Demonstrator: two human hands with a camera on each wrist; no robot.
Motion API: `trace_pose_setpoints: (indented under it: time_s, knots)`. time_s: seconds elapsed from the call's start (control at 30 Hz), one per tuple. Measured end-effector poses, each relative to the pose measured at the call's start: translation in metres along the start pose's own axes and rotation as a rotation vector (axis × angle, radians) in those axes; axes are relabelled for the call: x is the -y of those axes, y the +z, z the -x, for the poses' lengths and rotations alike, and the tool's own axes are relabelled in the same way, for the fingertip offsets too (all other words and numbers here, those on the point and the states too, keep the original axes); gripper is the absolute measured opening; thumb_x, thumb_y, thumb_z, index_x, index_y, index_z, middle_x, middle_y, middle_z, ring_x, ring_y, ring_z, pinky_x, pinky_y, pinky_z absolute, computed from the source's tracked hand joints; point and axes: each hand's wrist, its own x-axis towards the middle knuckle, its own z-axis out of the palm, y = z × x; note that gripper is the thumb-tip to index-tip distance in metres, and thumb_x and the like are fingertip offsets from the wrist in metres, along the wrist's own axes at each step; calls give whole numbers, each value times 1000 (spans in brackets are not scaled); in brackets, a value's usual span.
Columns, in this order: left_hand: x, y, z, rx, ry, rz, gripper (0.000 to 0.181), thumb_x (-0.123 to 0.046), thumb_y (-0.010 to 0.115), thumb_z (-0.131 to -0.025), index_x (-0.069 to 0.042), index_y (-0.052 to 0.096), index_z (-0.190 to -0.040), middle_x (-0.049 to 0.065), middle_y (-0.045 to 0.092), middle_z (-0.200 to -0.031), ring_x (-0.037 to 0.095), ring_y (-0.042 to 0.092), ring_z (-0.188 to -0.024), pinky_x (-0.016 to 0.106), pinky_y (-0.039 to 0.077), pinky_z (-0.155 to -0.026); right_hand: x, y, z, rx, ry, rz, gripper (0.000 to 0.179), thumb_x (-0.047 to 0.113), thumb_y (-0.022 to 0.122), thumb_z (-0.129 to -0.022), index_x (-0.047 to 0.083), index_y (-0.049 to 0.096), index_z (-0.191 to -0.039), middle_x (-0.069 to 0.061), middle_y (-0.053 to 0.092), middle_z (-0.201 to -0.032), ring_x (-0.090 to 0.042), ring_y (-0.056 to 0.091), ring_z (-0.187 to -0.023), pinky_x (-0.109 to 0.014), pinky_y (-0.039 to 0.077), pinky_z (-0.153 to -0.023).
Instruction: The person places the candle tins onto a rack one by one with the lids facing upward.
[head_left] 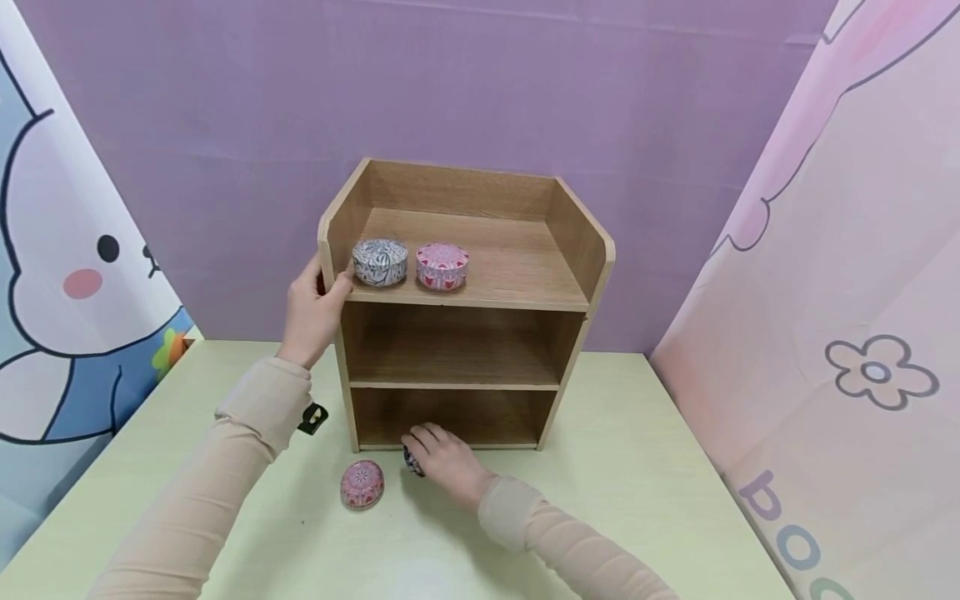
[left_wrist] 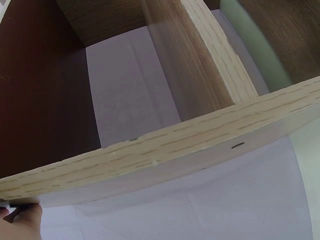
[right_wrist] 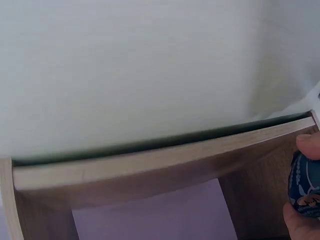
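Head view: left hand [head_left: 311,315] grips the left edge of the shelf unit [head_left: 453,386]; right hand [head_left: 450,467] pinches a dark patterned tin [head_left: 412,462] near the bottom lip [head_left: 513,447]. Likely best: unit braced, tin lifted clear.

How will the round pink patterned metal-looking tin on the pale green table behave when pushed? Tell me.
The pink tin lies patterned face up on the table, so it would likely slide rather than roll. Its broad, low shape should resist tipping.

Letter "o" [head_left: 782,546] on right-hand wall [head_left: 802,275]
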Motion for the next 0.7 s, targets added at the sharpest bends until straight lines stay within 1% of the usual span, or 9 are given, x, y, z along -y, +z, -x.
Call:
trace_pose_setpoints:
  time_s: [0.1, 0.17, 0.23, 0.37, 0.43, 0.5, 0.7]
  knots:
    - [0, 0, 0, 1, -1, -1, 35, -24, 46, -90, -16, 53, -124, 11, 60, -112, 12, 50, -86, 20, 40, -71, -2, -4, 2, 36, 70, -143, 63, 10, 72, -74, 7, 42, -130, -7, 49, -128, -20, 46, -119, -26, 40, -97]
    - [0, 0, 0, 1, 0, -3, 35, -24, 46, -90, -16, 53, -123, 11, 60, -111, 12, 50, -86, 20, 40, -71, -2, -7, 3, 57, 136, -249, 67, 11, 74, -73, 8, 41, -131, -8, 47, -129, -21, 45, -120, -27, 40, -98]
    - [0, 0, 0, -2, 1, -6, 35, -24, 46, -90, -15, 53, -123, 11, 60, -111, 12, 50, -85, 20, 40, -71, -2, -10, 3, 71, 222, -379, 69, 10, 74, -72, 9, 40, -132, -8, 46, -130, -21, 45, -120, -28, 40, -98]
    - [-1, 0, 0, -5, 4, -2, 34, -24, 46, -90, -15, 53, -122, 11, 61, -109, 11, 50, -84, 19, 40, -70, -3, -14, 2, 85, 418, -673, 70, 4, 73, -71, 11, 41, -133, -8, 46, -130, -22, 47, -117, -31, 43, -94]
    - [-1, 0, 0, -6, 5, 0, 35, -23, 46, -90, -15, 53, -122, 11, 61, -108, 11, 50, -83, 19, 40, -70, -4, -15, 2, 84, 495, -788, 71, 3, 73, -70, 12, 41, -133, -7, 47, -130, -22, 49, -115, -31, 45, -91]
    - [-1, 0, 0, -4, 4, 2, 35, -24, 46, -90, -15, 53, -123, 11, 60, -107, 11, 50, -83, 20, 40, -70, -4, -15, 1, 85, 546, -859, 72, 2, 73, -69, 13, 41, -133, -6, 47, -129, -22, 51, -112, -30, 46, -88]
    - [0, 0, 0, 1, 1, -2, 36, -24, 46, -90, -15, 52, -123, 11, 60, -109, 12, 51, -83, 20, 41, -70, -6, -12, 2, 77, 633, -995, 73, 6, 75, -67, 17, 43, -132, -3, 48, -127, -20, 52, -106, -27, 47, -81]
